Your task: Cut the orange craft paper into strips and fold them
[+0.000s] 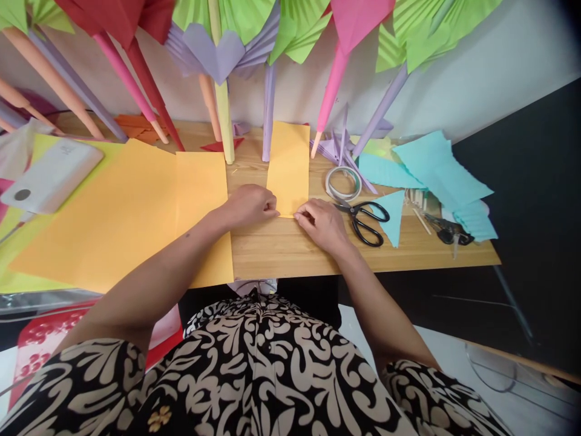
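A narrow strip of orange paper (289,163) lies lengthwise on the table, with a thin fold along its near edge. At the left end of that fold, my left hand (255,203) is closed, its fingertips pinching the paper. My right hand (321,223) grips the right end of the same edge between thumb and curled fingers. Just right of my right hand are black-handled scissors (365,221) and a roll of tape (344,183). A large orange sheet (136,212) spreads under and beside my left forearm.
Paper fans on rolled paper sticks (331,91) lean against the wall along the back. A white power bank (52,172) with a cable sits at the left. Torn turquoise paper (442,169) and purple paper scraps (338,145) lie at the right, near the table's edge.
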